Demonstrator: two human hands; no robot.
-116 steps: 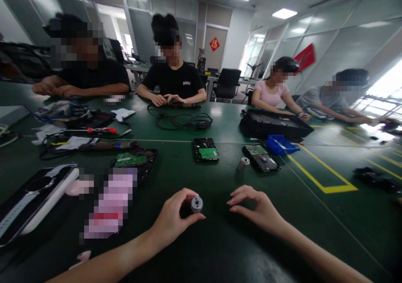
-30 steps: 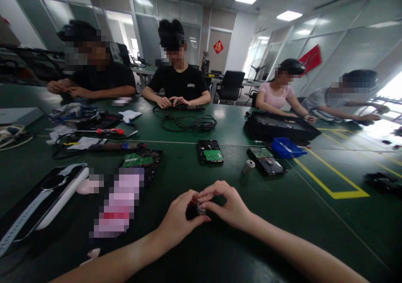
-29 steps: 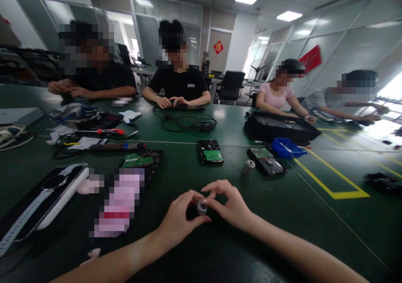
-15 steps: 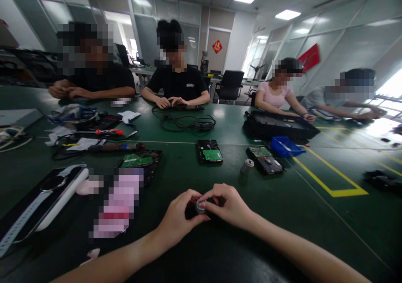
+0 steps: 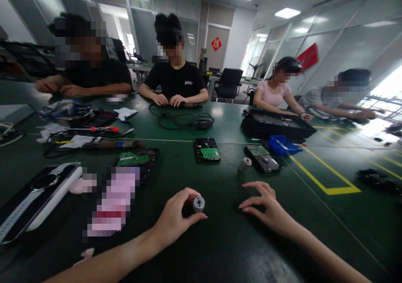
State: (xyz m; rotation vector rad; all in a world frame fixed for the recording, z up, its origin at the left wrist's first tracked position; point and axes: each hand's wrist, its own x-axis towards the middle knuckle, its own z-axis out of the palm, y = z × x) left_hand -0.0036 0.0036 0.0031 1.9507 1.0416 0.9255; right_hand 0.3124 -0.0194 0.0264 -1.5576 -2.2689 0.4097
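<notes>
Between the thumb and fingers of my left hand (image 5: 176,214) is a small cylindrical motor (image 5: 199,204). Its round grey end, with a dark centre and small holes, faces me. My right hand (image 5: 264,205) is off to the right, fingers apart and holding nothing. Just beyond it a second small cylindrical motor (image 5: 245,164), silvery, stands on the green table. Behind that lies a hard drive (image 5: 264,159) with a green board. Another hard drive (image 5: 207,150) rests farther back in the middle.
On the left are a boxed watch (image 5: 40,199), a blurred pink packet (image 5: 114,203), a third drive (image 5: 138,161) and a red screwdriver (image 5: 105,130). A blue bin (image 5: 284,145), black case (image 5: 276,125) and coiled cable (image 5: 191,120) lie farther back. Several people sit opposite.
My right hand has let go of the motor and moved right, its fingers spreading. My left hand still holds the motor, whose end face now shows. The view has shifted slightly.
</notes>
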